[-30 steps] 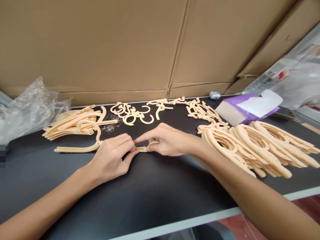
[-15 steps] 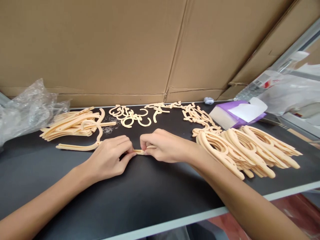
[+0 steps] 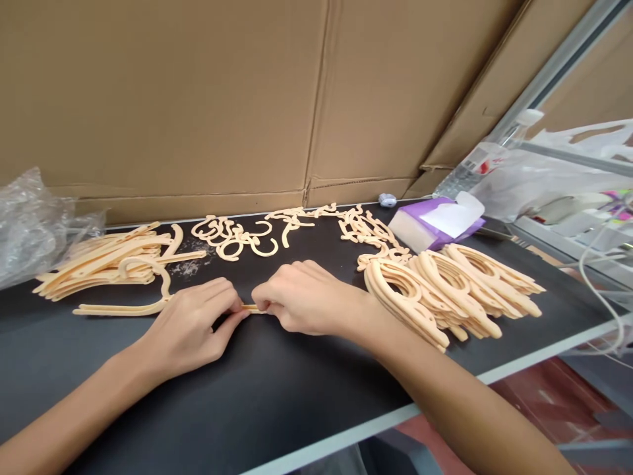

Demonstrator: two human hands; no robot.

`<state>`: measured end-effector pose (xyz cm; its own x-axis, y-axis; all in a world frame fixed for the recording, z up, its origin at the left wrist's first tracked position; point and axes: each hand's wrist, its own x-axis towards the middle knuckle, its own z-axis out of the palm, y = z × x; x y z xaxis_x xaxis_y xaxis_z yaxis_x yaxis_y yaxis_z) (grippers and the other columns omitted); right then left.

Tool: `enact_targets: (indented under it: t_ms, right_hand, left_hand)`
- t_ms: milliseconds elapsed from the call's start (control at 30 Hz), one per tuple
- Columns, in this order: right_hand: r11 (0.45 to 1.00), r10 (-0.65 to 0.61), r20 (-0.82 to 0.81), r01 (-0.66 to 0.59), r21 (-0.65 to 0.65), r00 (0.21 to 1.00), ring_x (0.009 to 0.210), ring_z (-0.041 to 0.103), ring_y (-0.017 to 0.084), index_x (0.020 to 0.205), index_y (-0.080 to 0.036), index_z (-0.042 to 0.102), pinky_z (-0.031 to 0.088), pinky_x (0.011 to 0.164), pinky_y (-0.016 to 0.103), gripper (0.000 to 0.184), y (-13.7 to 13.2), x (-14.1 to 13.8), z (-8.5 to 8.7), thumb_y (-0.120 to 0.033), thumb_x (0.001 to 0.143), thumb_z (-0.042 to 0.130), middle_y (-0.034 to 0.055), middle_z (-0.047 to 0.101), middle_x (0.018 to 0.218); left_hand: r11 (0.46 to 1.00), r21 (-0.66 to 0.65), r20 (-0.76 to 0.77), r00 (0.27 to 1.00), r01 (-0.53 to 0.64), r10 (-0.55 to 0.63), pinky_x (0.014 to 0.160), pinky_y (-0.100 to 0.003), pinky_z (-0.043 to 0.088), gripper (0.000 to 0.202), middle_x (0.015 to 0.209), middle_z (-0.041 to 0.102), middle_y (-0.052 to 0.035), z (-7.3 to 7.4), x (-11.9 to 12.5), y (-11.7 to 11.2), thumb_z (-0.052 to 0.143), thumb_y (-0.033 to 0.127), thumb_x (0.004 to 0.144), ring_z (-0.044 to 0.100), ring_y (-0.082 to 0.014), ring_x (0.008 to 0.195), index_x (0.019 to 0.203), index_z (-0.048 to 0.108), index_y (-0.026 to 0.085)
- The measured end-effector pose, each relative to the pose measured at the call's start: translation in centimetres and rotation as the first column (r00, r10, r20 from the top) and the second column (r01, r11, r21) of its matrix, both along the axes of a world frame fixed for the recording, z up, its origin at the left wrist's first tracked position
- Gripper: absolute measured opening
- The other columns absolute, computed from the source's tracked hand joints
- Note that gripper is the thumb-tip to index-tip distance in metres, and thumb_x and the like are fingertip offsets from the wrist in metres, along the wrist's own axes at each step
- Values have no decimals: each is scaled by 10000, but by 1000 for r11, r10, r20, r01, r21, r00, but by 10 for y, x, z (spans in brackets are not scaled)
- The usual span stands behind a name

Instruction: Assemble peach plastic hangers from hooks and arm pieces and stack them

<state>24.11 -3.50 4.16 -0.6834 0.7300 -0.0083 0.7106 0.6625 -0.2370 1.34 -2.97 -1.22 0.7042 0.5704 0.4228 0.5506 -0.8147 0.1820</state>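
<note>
One black table point(image 3: 277, 396) bears three overlapping stacks of hangers point(image 3: 445, 297) at right, judged finished. At far left, piled strips point(image 3: 109, 260) appear unassembled. One hanger point(image 3: 119, 309), judged part-assembled, lies near middle; the left hand point(image 3: 195, 323) pinches it, thumb to fingers, hiding any join, and the right hand point(image 3: 301, 297) is curled closed on its right end. Loose hooks point(image 3: 241, 235) remain at far middle. Parts look smooth, cream, plastic-like: stacked hangers looped, strips slender and slightly bowed, hooks strongly curved.
</note>
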Motion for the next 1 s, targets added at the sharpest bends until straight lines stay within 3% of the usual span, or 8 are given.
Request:
enact_targets:
  t_ms: [200,333,533,667,733,867,933,1000]
  right_hand:
    - [995,-1,23,-2,101,1000,665,584,162,911,-215,690,184,570,316,209,3,0,-2,-99,905,516,34,729,817]
    - [996,-43,-197,56,64,979,683,583,146,945,-217,727,252,594,279,206,11,3,-7,-132,890,548,14,734,810]
    - [987,-18,-487,94,132,873,566,495,94,870,-198,753,339,621,237,177,16,4,-21,-124,829,598,-36,656,643]
    - [966,46,-613,121,229,789,525,460,79,819,-182,742,366,592,218,157,19,4,-25,-122,795,599,-49,619,598]
    - [943,72,-683,173,284,726,525,472,78,792,-176,726,388,588,212,138,21,4,-25,-134,792,594,-49,607,589]
    - [928,27,-801,283,242,598,531,497,80,778,-181,695,433,589,210,110,20,-1,-24,-158,792,589,-47,613,611]
    - [944,-30,-844,293,153,536,527,501,81,796,-183,686,443,575,211,100,15,-7,-24,-167,799,587,-50,605,609]
    - [961,-84,-864,269,61,496,529,512,83,822,-184,681,447,564,212,90,9,-15,-26,-178,815,591,-51,600,611]
  left_hand:
    - [997,76,34,999,-31,28,622,-280,441,165,772,612,-20,-2,-1,3,575,171,973,568,-153,692,808,577,178]
    - [984,175,84,996,-46,32,663,-286,495,66,816,665,-28,2,-6,6,628,136,936,614,-160,733,884,606,169]
    - [865,499,79,997,-60,23,769,-369,562,140,929,717,-83,17,-7,8,724,115,846,684,-232,840,917,617,172]
    - [789,613,30,1000,-25,9,832,-445,564,293,1055,708,-140,25,-4,1,754,90,797,674,-297,955,1052,631,164]
    - [784,621,32,999,-10,-12,813,-438,557,315,1042,700,-136,25,-2,-3,753,84,792,665,-286,927,1070,627,161]
    - [907,417,147,989,-66,4,798,-384,540,172,936,700,-71,18,5,-7,683,132,879,652,-215,845,1033,620,181]
    - [974,179,255,963,-136,88,805,-352,547,123,906,702,-44,15,9,-7,644,201,929,658,-186,830,1052,638,190]
    - [979,-107,357,913,-172,199,764,-314,556,142,878,703,-30,13,14,-7,618,288,956,659,-167,792,1052,663,194]
